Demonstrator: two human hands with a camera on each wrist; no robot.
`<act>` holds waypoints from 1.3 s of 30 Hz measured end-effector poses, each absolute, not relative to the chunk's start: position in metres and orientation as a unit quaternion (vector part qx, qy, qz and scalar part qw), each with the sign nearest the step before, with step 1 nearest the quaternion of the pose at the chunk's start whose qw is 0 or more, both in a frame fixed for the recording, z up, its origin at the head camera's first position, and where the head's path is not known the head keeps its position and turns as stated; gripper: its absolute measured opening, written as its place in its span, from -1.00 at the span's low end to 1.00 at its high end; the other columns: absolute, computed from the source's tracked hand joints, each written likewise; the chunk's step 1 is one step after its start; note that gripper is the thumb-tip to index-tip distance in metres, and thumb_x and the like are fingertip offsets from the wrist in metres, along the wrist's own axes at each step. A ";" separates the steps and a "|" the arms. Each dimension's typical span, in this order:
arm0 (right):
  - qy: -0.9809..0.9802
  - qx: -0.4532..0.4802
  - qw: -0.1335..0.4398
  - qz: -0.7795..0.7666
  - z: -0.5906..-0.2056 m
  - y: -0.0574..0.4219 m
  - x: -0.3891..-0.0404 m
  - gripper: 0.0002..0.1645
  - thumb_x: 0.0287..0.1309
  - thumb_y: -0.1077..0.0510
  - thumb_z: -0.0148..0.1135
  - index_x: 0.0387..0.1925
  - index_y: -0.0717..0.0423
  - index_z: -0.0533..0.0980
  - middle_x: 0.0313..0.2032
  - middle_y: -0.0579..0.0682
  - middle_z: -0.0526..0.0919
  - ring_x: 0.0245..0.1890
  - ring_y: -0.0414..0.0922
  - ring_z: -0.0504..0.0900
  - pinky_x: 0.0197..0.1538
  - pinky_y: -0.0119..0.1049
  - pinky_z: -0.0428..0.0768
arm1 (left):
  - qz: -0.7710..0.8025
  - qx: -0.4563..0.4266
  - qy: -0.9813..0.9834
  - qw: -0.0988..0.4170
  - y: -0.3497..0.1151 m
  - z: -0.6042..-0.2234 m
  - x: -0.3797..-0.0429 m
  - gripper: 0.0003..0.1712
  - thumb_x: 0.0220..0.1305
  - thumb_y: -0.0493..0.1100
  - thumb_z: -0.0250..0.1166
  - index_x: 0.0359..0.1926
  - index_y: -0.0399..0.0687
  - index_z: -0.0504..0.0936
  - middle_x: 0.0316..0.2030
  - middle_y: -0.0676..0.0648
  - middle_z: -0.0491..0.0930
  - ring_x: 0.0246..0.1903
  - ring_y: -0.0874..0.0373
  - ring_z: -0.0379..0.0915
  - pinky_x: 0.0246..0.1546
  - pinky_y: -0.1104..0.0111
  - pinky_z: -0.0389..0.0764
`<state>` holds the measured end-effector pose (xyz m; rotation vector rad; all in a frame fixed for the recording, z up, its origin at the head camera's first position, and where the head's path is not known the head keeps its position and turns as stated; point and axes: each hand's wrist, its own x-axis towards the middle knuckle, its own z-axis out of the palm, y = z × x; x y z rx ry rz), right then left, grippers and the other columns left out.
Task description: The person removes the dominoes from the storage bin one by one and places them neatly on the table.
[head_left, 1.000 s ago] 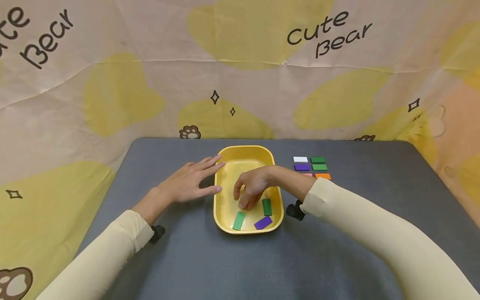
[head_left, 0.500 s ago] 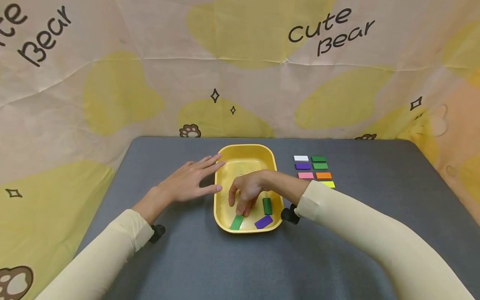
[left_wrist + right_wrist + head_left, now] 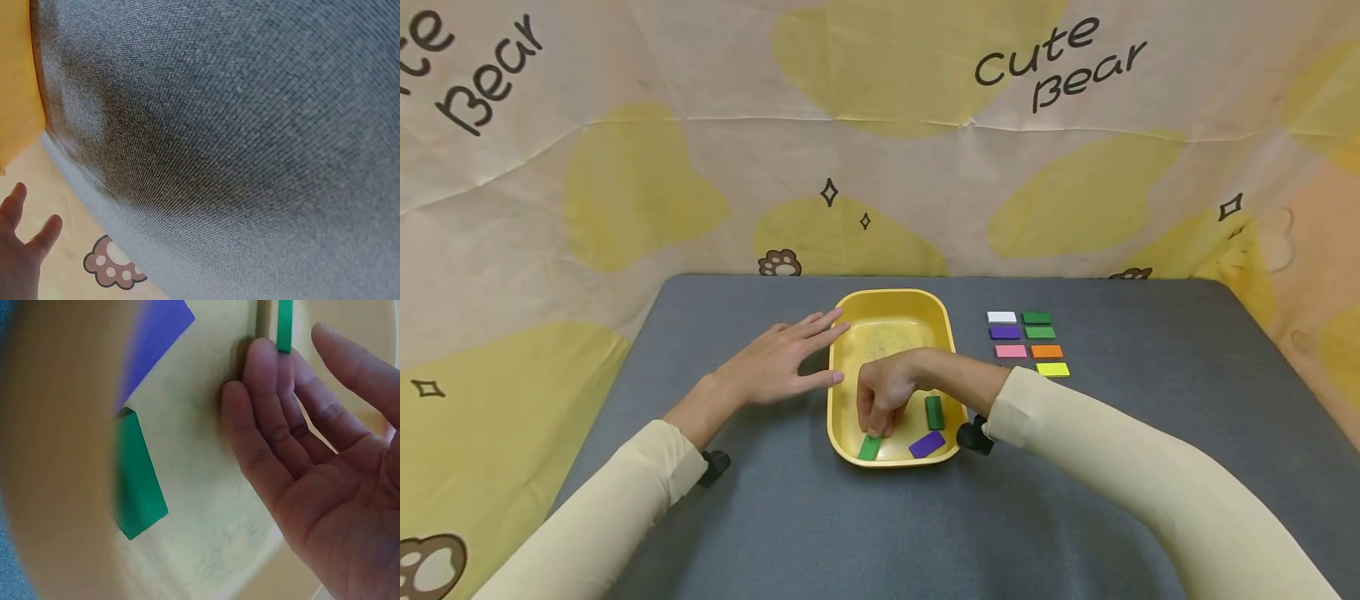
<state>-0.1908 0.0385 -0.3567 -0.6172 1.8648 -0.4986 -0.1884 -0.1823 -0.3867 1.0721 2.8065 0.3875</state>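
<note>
Inside the yellow tray [image 3: 842, 450], my right hand [image 3: 889, 387] reaches down with bent fingers to a light green block [image 3: 870, 447]. In the right wrist view, the fingertips touch the near end of that green block [image 3: 285, 328], while the thumb stands a little apart from it. A purple block [image 3: 927, 444] and a dark green block [image 3: 934, 412] lie to the right on the tray floor. My left hand [image 3: 786, 358] is spread at the tray's left side, fingertips at the rim and holding nothing.
Right of the tray on the grey table [image 3: 880, 533], flat blocks lie in two columns: white [image 3: 1002, 317], dark green [image 3: 1037, 318], purple [image 3: 1005, 332], lighter green [image 3: 1041, 332], pink [image 3: 1011, 352], orange [image 3: 1047, 352] and yellow [image 3: 1052, 369]. A printed cloth [image 3: 880, 167] hangs behind.
My right hand has moved toward the near left of the tray, onto the light green block, its fingers drawing together. That block has shifted slightly. The left hand has stayed put.
</note>
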 end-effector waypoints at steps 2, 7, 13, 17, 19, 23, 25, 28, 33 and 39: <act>0.784 -0.258 0.524 -0.211 -0.357 0.038 -0.190 -0.91 0.23 0.31 0.32 -0.23 0.18 0.68 -0.40 -0.05 0.69 -0.39 -0.15 0.65 -0.12 -0.26 0.65 | 0.129 0.356 0.924 0.054 -0.182 -0.387 -0.189 -0.09 0.37 0.45 -0.01 0.57 0.16 0.08 0.57 0.07 -0.11 0.52 -0.05 -0.09 0.32 -0.16 0.16; 0.786 -0.265 0.513 -0.221 -0.355 0.036 -0.187 -0.91 0.22 0.36 0.30 -0.27 0.21 0.68 -0.41 -0.04 0.68 -0.41 -0.12 0.66 -0.18 -0.26 0.66 | 0.127 0.358 0.924 0.053 -0.183 -0.387 -0.189 -0.09 0.37 0.45 -0.01 0.57 0.16 0.08 0.57 0.06 -0.11 0.51 -0.05 -0.09 0.32 -0.16 0.17; 0.790 -0.277 0.496 -0.230 -0.356 0.034 -0.184 -0.90 0.20 0.42 0.29 -0.34 0.23 0.68 -0.45 -0.04 0.66 -0.46 -0.12 0.64 -0.26 -0.28 0.64 | 0.122 0.358 0.924 0.053 -0.183 -0.388 -0.189 -0.09 0.37 0.45 -0.02 0.57 0.15 0.08 0.57 0.05 -0.11 0.51 -0.06 -0.09 0.31 -0.17 0.17; 0.789 -0.279 0.496 -0.231 -0.354 0.037 -0.184 -0.91 0.20 0.41 0.30 -0.35 0.23 0.68 -0.45 -0.05 0.66 -0.46 -0.13 0.63 -0.24 -0.28 0.64 | 0.125 0.359 0.923 0.053 -0.182 -0.387 -0.190 -0.09 0.37 0.46 -0.02 0.57 0.17 0.08 0.57 0.05 -0.10 0.51 -0.06 -0.08 0.31 -0.17 0.17; 0.787 -0.283 0.497 -0.231 -0.353 0.040 -0.184 -0.93 0.19 0.39 0.31 -0.35 0.23 0.68 -0.47 -0.05 0.66 -0.46 -0.14 0.62 -0.25 -0.30 0.63 | 0.126 0.359 0.923 0.053 -0.182 -0.387 -0.190 -0.08 0.37 0.46 -0.02 0.57 0.17 0.08 0.57 0.05 -0.10 0.51 -0.07 -0.08 0.31 -0.17 0.17; 0.783 -0.297 0.495 -0.233 -0.349 0.046 -0.184 -0.94 0.18 0.39 0.33 -0.35 0.24 0.68 -0.49 -0.05 0.67 -0.47 -0.16 0.60 -0.24 -0.28 0.63 | 0.121 0.359 0.924 0.051 -0.182 -0.388 -0.190 -0.09 0.37 0.46 -0.03 0.57 0.17 0.07 0.57 0.05 -0.10 0.51 -0.08 -0.07 0.31 -0.18 0.17; 0.782 -0.303 0.491 -0.235 -0.347 0.049 -0.185 -0.94 0.17 0.40 0.33 -0.35 0.25 0.68 -0.48 -0.05 0.68 -0.47 -0.18 0.61 -0.20 -0.25 0.65 | 0.120 0.357 0.925 0.051 -0.181 -0.387 -0.190 -0.08 0.36 0.47 -0.03 0.57 0.17 0.08 0.57 0.05 -0.10 0.51 -0.08 -0.07 0.31 -0.18 0.17; 0.784 -0.307 0.483 -0.239 -0.340 0.055 -0.188 -0.95 0.17 0.40 0.34 -0.34 0.25 0.67 -0.46 -0.04 0.68 -0.44 -0.20 0.62 -0.14 -0.22 0.67 | 0.119 0.354 0.926 0.054 -0.181 -0.387 -0.190 -0.07 0.35 0.49 -0.04 0.57 0.18 0.08 0.57 0.06 -0.10 0.51 -0.06 -0.08 0.32 -0.17 0.17; 0.798 -0.308 0.458 -0.244 -0.323 0.069 -0.194 -0.94 0.16 0.41 0.32 -0.34 0.26 0.65 -0.47 -0.03 0.66 -0.43 -0.22 0.57 -0.14 -0.25 0.65 | 0.118 0.351 0.927 0.058 -0.181 -0.386 -0.189 -0.07 0.35 0.50 -0.06 0.58 0.21 0.06 0.57 0.08 -0.11 0.52 -0.05 -0.09 0.32 -0.16 0.17; 0.810 -0.298 0.434 -0.256 -0.305 0.092 -0.202 -0.93 0.14 0.41 0.29 -0.34 0.25 0.63 -0.46 -0.01 0.64 -0.41 -0.17 0.57 -0.11 -0.21 0.61 | 0.117 0.351 0.927 0.059 -0.181 -0.385 -0.189 -0.07 0.35 0.50 -0.06 0.58 0.20 0.06 0.57 0.06 -0.10 0.51 -0.10 -0.06 0.32 -0.16 0.17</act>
